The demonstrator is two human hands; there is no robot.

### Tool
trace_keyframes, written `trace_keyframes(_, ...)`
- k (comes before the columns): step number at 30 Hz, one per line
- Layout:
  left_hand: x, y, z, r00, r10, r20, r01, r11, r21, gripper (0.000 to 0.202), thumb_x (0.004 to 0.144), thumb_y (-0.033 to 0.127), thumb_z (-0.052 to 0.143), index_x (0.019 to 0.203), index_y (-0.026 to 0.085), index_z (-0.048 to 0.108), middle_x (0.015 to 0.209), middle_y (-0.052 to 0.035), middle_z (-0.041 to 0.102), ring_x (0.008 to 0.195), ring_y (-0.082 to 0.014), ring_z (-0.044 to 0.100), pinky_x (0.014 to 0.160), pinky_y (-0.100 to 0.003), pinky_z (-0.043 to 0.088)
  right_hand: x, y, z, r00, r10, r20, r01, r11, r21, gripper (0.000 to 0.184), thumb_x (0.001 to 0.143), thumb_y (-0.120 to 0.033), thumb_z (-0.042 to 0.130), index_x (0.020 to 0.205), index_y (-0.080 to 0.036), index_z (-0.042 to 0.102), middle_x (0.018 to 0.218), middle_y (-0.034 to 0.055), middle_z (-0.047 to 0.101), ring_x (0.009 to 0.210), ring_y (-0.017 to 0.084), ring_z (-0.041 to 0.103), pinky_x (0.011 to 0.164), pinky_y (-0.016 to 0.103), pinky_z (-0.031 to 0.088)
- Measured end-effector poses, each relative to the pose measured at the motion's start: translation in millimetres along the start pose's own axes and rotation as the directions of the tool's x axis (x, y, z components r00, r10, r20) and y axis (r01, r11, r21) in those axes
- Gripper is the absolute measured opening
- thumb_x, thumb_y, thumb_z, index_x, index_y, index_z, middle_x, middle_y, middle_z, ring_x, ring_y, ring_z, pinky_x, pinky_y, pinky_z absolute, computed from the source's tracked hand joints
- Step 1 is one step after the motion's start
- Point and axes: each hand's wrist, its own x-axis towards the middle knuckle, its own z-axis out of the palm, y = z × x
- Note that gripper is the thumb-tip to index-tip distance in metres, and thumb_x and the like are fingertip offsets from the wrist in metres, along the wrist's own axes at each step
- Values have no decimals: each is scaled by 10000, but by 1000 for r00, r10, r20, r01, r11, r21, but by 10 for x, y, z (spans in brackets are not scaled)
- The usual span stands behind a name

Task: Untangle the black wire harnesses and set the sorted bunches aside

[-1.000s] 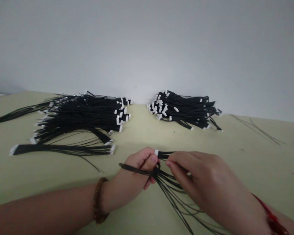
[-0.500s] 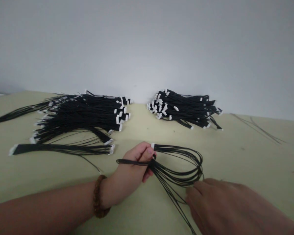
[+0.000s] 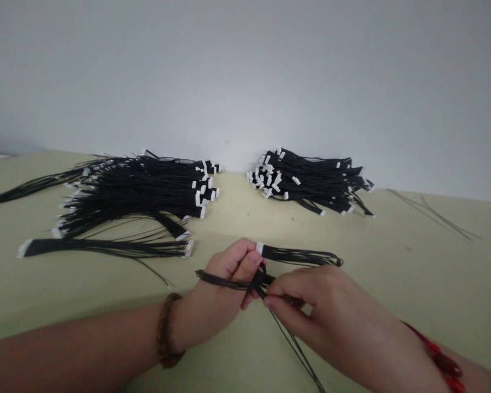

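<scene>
Near the middle of the table, my left hand (image 3: 225, 289) is closed on a looped black wire harness (image 3: 303, 255). Its white connector (image 3: 259, 250) shows above my left thumb. One bend of the wires sticks out to the left across the back of that hand, and some loose wires hang toward the front edge. My right hand (image 3: 327, 311) pinches the wires just right of the left fingers, where the strands cross in a knot-like bunch. The right hand covers part of the big loop.
A large pile of black wire harnesses (image 3: 139, 188) with white connectors lies at the back left. A smaller pile (image 3: 315, 180) lies at the back right. One single harness (image 3: 106, 248) rests before the left pile. Thin loose wires (image 3: 433, 213) lie at right, and a white wall (image 3: 245, 82) stands behind.
My right hand has moved up and left from the lower right, and now pinches the wires beside my left fingers. The left hand keeps its hold almost in place.
</scene>
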Motion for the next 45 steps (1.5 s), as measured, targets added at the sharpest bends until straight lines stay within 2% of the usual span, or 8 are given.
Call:
trace_keyframes(7,20,-55,20,999,-43,-14,42,997,-69,325,855,449,380,712,165,443,473,59,425,385,-33,361,352,-135,247,14,30,-60,1000,-7,-26,7,1000,-24,241,836,-209,422,641,-186,562,590,-50,540,508,66,412,500,211,259)
trace_keyframes(16,53,-60,42,991,-133,-9,127,966,-226,301,819,454,438,715,171,443,484,60,432,344,-31,347,311,-134,219,16,40,-34,997,-8,-75,9,1000,16,204,810,-168,415,666,-198,555,618,-49,554,515,72,437,486,209,264)
trace_keyframes(20,77,-48,46,975,-218,-51,197,942,-271,273,804,443,450,725,182,453,474,62,423,310,-31,319,291,-138,202,-55,4,-36,998,9,-63,-16,995,-96,237,838,-217,395,646,-206,534,610,-37,557,523,100,470,494,235,285)
trace_keyframes(23,81,-28,46,967,-243,-71,213,933,-291,261,797,437,455,721,187,448,486,63,423,311,-31,328,288,-136,215,-108,-32,-26,996,-19,-82,5,986,-168,190,826,-195,396,726,-217,556,696,-14,593,611,138,537,542,255,352)
trace_keyframes(29,52,-18,36,985,-168,-45,153,961,-230,311,816,477,418,730,180,442,479,61,432,336,-30,356,297,-119,229,-114,-51,-12,974,-127,-187,81,968,-236,158,785,-125,430,767,-208,563,747,4,595,687,172,551,612,302,416)
trace_keyframes(34,24,-73,21,993,-119,-16,113,972,-207,322,832,485,398,739,180,432,536,55,468,367,-24,379,315,-115,258,-77,-33,0,970,-106,-220,87,992,-93,140,812,-159,457,788,-231,574,848,-36,609,809,143,544,748,303,416)
trace_keyframes(42,7,-87,-6,999,-40,12,41,993,-111,321,856,458,374,722,172,427,510,58,465,368,-21,363,323,-113,255,-14,-11,45,985,-33,-170,42,998,51,131,801,-152,472,775,-212,584,820,-16,599,810,137,539,741,269,399)
trace_keyframes(45,10,-68,-1,999,-52,12,53,994,-100,323,856,460,369,726,171,434,501,57,461,367,-23,373,317,-108,263,-3,1,54,985,4,-173,0,1000,20,162,822,-184,438,729,-204,569,734,-12,593,698,134,538,639,263,390)
